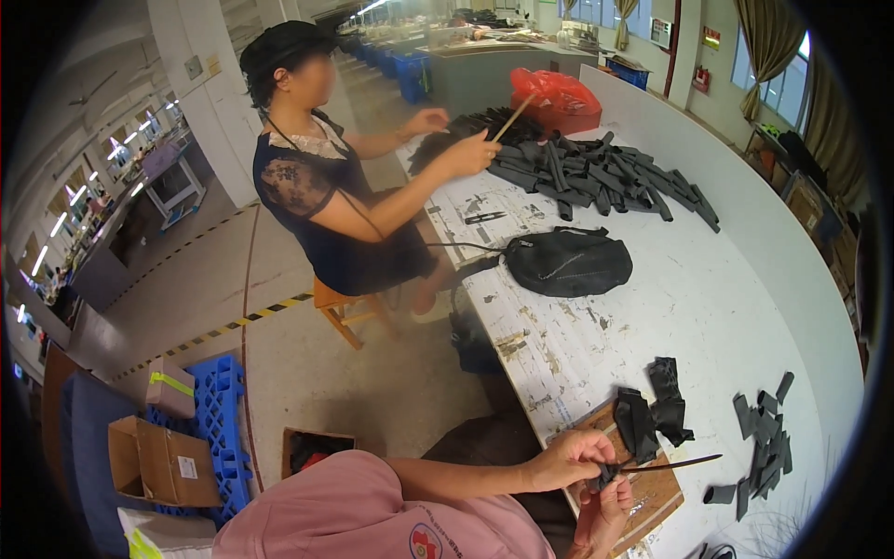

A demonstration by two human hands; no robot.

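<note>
Black fabric piece (603,479) — grasped by both hands (570,458) — thin dark rod (684,462) jutting rightward

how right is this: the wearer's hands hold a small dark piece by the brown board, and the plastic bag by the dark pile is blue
The colour is wrong: the head view shows the plastic bag by the dark pile is red. The left hand and right hand do hold a small dark piece by the brown board.
</note>
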